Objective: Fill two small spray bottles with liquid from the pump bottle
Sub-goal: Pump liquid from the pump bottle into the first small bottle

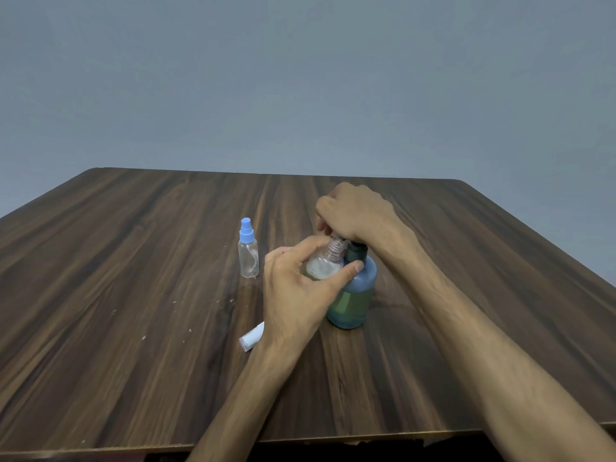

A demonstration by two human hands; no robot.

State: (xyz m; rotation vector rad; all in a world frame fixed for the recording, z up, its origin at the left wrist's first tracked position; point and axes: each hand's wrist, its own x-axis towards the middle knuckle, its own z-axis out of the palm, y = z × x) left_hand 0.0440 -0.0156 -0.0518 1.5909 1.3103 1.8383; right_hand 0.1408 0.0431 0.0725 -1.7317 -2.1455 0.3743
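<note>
A blue-tinted pump bottle (353, 295) with greenish liquid and a dark collar stands near the table's middle. My right hand (356, 211) lies over its pump head, which is hidden under my palm and fingers. My left hand (293, 291) grips a small clear spray bottle (325, 265) with its cap off, tilted, its threaded neck up against the pump under my right hand; foamy liquid shows inside it. A second small spray bottle (248, 253) with a blue cap stands upright to the left, clear and seemingly empty.
A small white spray cap (250, 340) lies on its side on the wooden table (133, 295), just left of my left wrist. A few pale specks dot the wood. A plain grey wall stands behind the table.
</note>
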